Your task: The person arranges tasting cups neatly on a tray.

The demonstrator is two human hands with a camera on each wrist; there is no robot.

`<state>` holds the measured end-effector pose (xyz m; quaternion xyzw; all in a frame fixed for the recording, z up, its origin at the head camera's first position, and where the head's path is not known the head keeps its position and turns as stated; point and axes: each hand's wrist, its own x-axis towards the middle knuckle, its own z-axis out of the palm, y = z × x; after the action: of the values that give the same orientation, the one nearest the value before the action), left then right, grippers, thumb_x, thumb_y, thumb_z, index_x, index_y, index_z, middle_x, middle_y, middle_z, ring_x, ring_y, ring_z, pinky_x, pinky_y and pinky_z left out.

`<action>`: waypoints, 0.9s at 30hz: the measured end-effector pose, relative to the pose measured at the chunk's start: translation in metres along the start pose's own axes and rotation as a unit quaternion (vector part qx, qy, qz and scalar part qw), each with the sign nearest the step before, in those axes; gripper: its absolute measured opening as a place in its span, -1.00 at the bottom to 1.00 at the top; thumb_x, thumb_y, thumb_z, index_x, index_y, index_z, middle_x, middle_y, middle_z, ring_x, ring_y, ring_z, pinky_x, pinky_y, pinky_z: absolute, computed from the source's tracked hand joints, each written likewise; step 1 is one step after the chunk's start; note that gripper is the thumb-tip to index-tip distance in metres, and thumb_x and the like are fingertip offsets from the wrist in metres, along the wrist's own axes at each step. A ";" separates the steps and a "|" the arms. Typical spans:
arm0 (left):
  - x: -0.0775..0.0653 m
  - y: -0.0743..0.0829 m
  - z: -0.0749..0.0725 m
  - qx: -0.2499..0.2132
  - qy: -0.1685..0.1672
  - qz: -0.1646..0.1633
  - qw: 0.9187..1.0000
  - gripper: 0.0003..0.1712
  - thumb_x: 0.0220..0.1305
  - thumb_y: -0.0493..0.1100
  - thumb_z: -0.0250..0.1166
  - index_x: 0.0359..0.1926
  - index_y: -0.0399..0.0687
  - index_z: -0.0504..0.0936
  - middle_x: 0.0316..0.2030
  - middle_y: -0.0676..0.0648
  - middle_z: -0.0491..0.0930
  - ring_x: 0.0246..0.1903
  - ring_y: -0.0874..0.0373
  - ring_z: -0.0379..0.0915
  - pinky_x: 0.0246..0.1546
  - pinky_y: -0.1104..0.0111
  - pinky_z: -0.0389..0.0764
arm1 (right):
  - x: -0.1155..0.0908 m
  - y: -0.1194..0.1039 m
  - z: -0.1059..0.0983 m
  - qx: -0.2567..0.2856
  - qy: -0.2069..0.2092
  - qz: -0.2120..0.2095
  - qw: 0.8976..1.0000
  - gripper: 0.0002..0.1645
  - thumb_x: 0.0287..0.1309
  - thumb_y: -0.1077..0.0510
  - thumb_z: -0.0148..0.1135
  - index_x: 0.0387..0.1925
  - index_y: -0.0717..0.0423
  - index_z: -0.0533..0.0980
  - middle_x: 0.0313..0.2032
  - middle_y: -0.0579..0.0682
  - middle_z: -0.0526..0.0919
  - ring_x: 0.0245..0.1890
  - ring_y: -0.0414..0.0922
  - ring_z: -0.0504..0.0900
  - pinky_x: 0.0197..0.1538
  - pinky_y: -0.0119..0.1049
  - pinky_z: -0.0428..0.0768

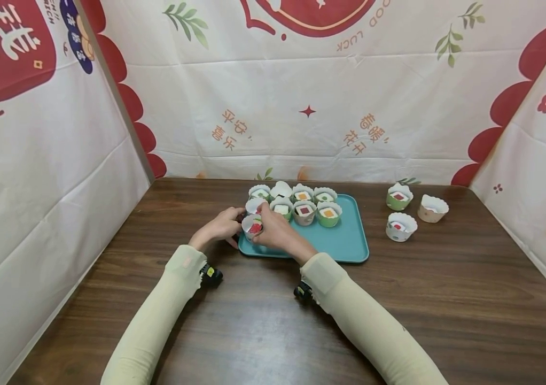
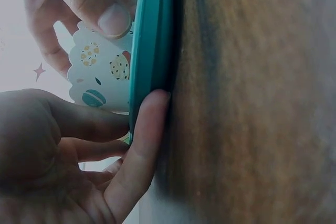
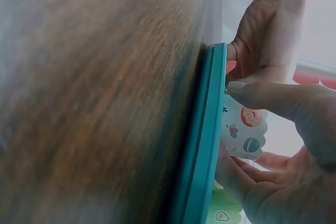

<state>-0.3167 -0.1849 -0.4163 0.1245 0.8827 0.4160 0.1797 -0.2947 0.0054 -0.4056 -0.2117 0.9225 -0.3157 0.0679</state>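
A white printed paper cup (image 1: 250, 229) with a red item inside stands at the near left corner of the teal tray (image 1: 342, 243). My right hand (image 1: 275, 230) holds this cup, thumb on the near side and fingers around its far side. My left hand (image 1: 220, 225) is at the tray's left edge, its fingers on both sides of the rim beside the cup. The left wrist view shows one fingertip (image 2: 160, 100) against the tray's outer wall. Another paper cup (image 1: 254, 205) sits just behind the held one, partly covered by my right fingers.
Several filled cups, among them a green one with an orange-topped square (image 1: 328, 214), stand in two rows along the tray's back. On the table (image 1: 254, 321) to the right are a green cup (image 1: 399, 198), a beige cup (image 1: 431, 209) and a white cup (image 1: 400, 229). A printed cloth (image 1: 282, 107) hangs behind.
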 end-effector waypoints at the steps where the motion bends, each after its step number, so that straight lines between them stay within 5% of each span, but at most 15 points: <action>1: 0.000 0.000 0.000 0.001 0.000 0.000 1.000 -0.32 0.36 -0.36 -0.08 0.51 -0.26 0.24 0.30 -0.39 0.25 -0.06 -0.13 0.53 -0.37 0.20 0.84 | 0.000 0.000 0.000 0.000 -0.001 0.000 1.000 -0.10 0.12 0.15 0.53 0.38 0.16 0.22 -0.18 0.09 0.66 -0.32 -0.05 0.61 -0.21 -0.21 0.60; 12: -0.001 0.000 0.000 -0.007 0.002 -0.007 1.000 -0.27 0.35 -0.37 -0.08 0.55 -0.29 0.17 0.33 -0.39 0.23 -0.06 -0.14 0.54 -0.37 0.20 0.84 | -0.005 -0.002 -0.003 -0.007 -0.015 -0.002 1.000 -0.17 0.16 0.13 0.50 0.33 0.19 0.24 -0.25 0.05 0.64 -0.34 -0.07 0.60 -0.23 -0.21 0.59; 21: -0.003 0.003 0.001 -0.013 0.003 -0.012 1.000 -0.23 0.34 -0.38 -0.09 0.58 -0.28 0.13 0.32 -0.39 0.21 -0.06 -0.11 0.51 -0.36 0.20 0.84 | -0.018 -0.005 -0.015 -0.013 -0.002 0.003 1.000 -0.07 0.20 0.02 0.49 0.44 0.21 0.20 0.09 0.17 0.63 0.01 0.03 0.63 0.08 -0.06 0.66; 27: -0.002 0.002 0.002 -0.009 0.006 -0.016 1.000 -0.24 0.36 -0.38 -0.07 0.58 -0.25 0.14 0.31 -0.37 0.22 -0.04 -0.13 0.49 -0.34 0.20 0.84 | -0.028 0.000 -0.027 -0.020 0.042 -0.028 0.999 -0.10 0.19 -0.06 0.49 0.39 0.22 0.28 -0.06 0.19 0.64 -0.17 0.01 0.60 -0.13 -0.14 0.64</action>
<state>-0.3141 -0.1829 -0.4156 0.1061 0.8817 0.4220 0.1824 -0.2766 0.0325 -0.3842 -0.2250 0.9242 -0.3080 0.0159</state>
